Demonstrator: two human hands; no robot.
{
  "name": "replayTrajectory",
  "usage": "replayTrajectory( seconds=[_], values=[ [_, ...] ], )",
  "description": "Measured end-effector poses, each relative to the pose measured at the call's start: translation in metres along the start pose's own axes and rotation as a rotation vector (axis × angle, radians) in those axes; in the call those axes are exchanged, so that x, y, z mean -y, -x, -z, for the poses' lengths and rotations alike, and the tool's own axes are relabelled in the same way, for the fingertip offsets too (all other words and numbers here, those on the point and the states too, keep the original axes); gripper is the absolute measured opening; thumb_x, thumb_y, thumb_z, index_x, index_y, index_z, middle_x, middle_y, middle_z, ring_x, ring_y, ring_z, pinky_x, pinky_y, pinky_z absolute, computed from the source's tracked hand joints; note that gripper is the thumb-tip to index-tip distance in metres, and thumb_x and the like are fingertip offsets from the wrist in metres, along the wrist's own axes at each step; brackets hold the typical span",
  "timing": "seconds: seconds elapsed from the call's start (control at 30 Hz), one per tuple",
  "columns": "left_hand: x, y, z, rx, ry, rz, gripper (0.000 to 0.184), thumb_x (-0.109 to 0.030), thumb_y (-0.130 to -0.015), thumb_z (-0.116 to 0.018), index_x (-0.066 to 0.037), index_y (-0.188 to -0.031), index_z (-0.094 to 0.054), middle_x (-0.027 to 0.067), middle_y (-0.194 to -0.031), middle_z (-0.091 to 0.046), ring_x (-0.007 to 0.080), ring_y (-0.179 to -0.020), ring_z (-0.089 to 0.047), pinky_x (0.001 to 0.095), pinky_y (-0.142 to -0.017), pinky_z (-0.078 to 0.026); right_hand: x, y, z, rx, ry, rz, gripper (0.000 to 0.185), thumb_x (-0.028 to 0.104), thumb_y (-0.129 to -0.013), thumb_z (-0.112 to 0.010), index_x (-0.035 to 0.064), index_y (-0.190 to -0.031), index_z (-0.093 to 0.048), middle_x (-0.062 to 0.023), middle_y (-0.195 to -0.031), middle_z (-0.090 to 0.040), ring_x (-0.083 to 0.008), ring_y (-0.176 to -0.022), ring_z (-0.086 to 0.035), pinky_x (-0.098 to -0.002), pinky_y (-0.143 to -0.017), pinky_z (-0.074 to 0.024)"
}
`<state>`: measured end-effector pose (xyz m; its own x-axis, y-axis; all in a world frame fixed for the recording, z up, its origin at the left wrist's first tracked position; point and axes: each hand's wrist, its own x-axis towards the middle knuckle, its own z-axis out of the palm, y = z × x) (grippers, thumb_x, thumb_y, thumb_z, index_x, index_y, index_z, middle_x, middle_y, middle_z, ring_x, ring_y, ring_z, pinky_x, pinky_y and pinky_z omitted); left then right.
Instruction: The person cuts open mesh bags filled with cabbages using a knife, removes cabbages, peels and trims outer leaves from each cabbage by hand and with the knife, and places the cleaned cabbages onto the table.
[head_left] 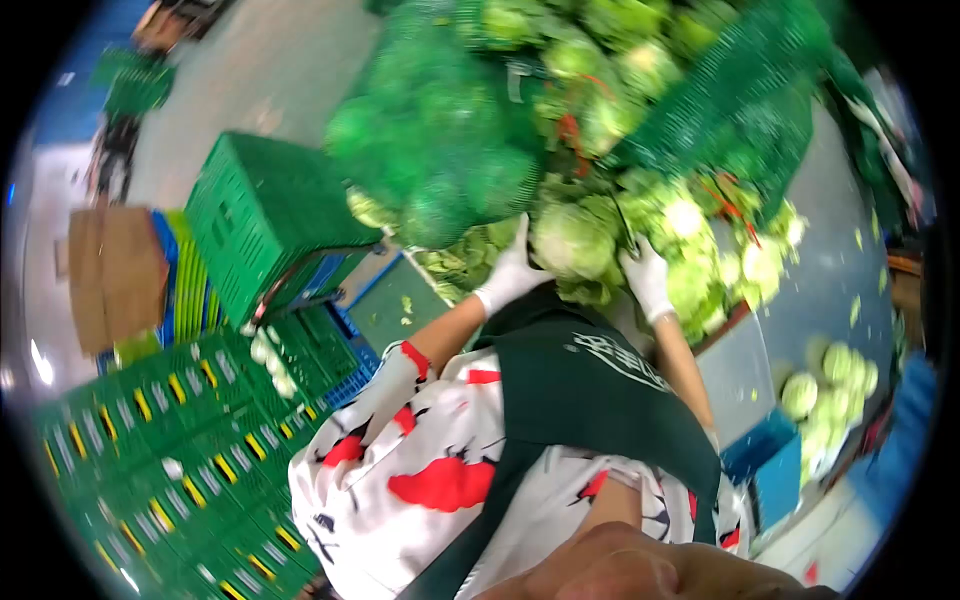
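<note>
A round, pale green lettuce head (pixel 574 240) with loose outer leaves sits in front of my apron, between my two white-gloved hands. My left hand (pixel 514 268) cups its left side, fingers pointing up along it. On the other side, my right hand (pixel 646 278) has its fingers curled against the leaves. A thin dark strip (pixel 622 215) shows by the right fingertips; I cannot make out what it is. More leafy lettuce heads (pixel 683 218) lie just right of that hand. A full green mesh bag (pixel 435 140) stands beyond my left hand.
Another green mesh bag (pixel 740 95) drapes over lettuce at the upper right. A green crate (pixel 270 195) stands left, above several more green crates (pixel 170 470). Pale heads (pixel 835 385) are piled at the right near a blue bin (pixel 765 465). Cardboard boxes (pixel 118 275) stand far left.
</note>
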<state>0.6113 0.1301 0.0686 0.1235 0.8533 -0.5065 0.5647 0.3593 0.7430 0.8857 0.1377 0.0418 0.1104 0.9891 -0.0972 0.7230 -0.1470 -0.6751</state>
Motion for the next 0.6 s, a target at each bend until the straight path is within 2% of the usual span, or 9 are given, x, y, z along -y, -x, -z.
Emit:
replayTrajectory(
  seconds=[0.03,0.07,0.1,0.23,0.3,0.43,0.5,0.57,0.6],
  values=[
    [0.034,-0.006,-0.018,-0.029,0.222,-0.024,0.117,-0.019,-0.073,-0.085,-0.006,-0.158,-0.005,0.0227,-0.139,-0.051,0.0309,-0.114,-0.062,0.0369,-0.094,-0.053,0.005,0.002,0.000,-0.001,-0.010,0.050,0.042,0.024,-0.084,-0.071,0.0013,-0.119,-0.065,-0.0213,-0.073,-0.067,-0.0350,-0.065,-0.067,-0.0412,-0.062,-0.0530],
    [0.024,-0.001,-0.016,0.147,0.600,0.192,0.111,-0.020,-0.076,-0.083,-0.003,-0.156,-0.009,0.0187,-0.134,-0.054,0.0277,-0.113,-0.062,0.0374,-0.090,-0.054,0.013,0.002,0.000,0.042,0.026,0.031,0.040,0.023,-0.084,-0.071,0.0006,-0.117,-0.067,-0.0215,-0.073,-0.066,-0.0346,-0.064,-0.067,-0.0410,-0.062,-0.0526],
    [0.016,0.005,-0.018,0.239,0.787,0.194,0.104,-0.026,-0.077,-0.083,0.000,-0.153,-0.016,0.0170,-0.133,-0.054,0.0286,-0.114,-0.060,0.0390,-0.087,-0.055,0.020,0.003,0.003,0.077,0.069,0.002,0.038,0.021,-0.084,-0.070,-0.0002,-0.115,-0.068,-0.0217,-0.072,-0.066,-0.0342,-0.064,-0.066,-0.0408,-0.062,-0.0522],
    [0.002,-0.017,-0.053,-0.048,0.586,0.111,0.109,-0.042,-0.075,-0.082,0.007,-0.148,-0.019,0.0221,-0.139,-0.048,0.0299,-0.126,-0.053,0.0378,-0.097,-0.051,0.025,0.008,0.005,0.110,0.102,0.010,0.036,0.017,-0.083,-0.069,-0.0003,-0.114,-0.069,-0.0214,-0.072,-0.066,-0.0347,-0.063,-0.065,-0.0407,-0.063,-0.0517],
    [0.005,-0.032,-0.058,-0.151,0.358,-0.004,0.118,-0.049,-0.069,-0.084,0.009,-0.149,-0.018,0.0268,-0.140,-0.046,0.0352,-0.128,-0.051,0.0385,-0.102,-0.047,0.013,0.004,0.016,0.032,0.165,0.073,0.023,0.014,-0.083,-0.066,-0.0010,-0.099,-0.070,-0.0203,-0.069,-0.065,-0.0338,-0.060,-0.064,-0.0414,-0.060,-0.0510],
    [-0.027,-0.022,-0.035,-0.116,-0.145,-0.270,0.132,-0.055,-0.058,-0.086,0.009,-0.151,-0.017,0.0334,-0.142,-0.043,0.0451,-0.129,-0.047,0.0428,-0.107,-0.043,-0.019,-0.008,0.039,0.137,-0.049,-0.244,0.022,0.018,-0.086,-0.063,-0.0018,-0.095,-0.067,-0.0204,-0.069,-0.066,-0.0323,-0.061,-0.065,-0.0414,-0.058,-0.0505],
    [-0.035,-0.018,-0.047,-0.130,-0.348,-0.397,0.130,-0.054,-0.059,-0.085,0.008,-0.151,-0.018,0.0323,-0.143,-0.042,0.0444,-0.130,-0.047,0.0440,-0.106,-0.044,-0.016,-0.002,0.040,0.086,0.130,-0.036,0.040,0.036,-0.089,-0.067,-0.0011,-0.103,-0.068,-0.0228,-0.077,-0.067,-0.0327,-0.071,-0.068,-0.0411,-0.066,-0.0514],
    [-0.046,-0.016,-0.049,-0.125,-0.307,-0.318,0.127,-0.054,-0.058,-0.085,0.009,-0.149,-0.023,0.0296,-0.143,-0.042,0.0415,-0.132,-0.046,0.0420,-0.110,-0.040,0.038,0.006,0.064,0.143,-0.030,-0.345,0.057,0.050,-0.093,-0.060,0.0007,-0.120,-0.065,-0.0240,-0.090,-0.071,-0.0411,-0.084,-0.069,-0.0438,-0.074,-0.0540],
    [-0.053,-0.016,-0.047,-0.111,-0.282,-0.272,0.127,-0.054,-0.057,-0.086,0.009,-0.148,-0.024,0.0292,-0.141,-0.043,0.0406,-0.131,-0.046,0.0422,-0.109,-0.041,0.025,0.012,0.055,0.029,-0.027,-0.254,0.054,0.048,-0.097,-0.054,0.0027,-0.126,-0.062,-0.0255,-0.088,-0.070,-0.0403,-0.081,-0.069,-0.0437,-0.072,-0.0540]
  ],
)
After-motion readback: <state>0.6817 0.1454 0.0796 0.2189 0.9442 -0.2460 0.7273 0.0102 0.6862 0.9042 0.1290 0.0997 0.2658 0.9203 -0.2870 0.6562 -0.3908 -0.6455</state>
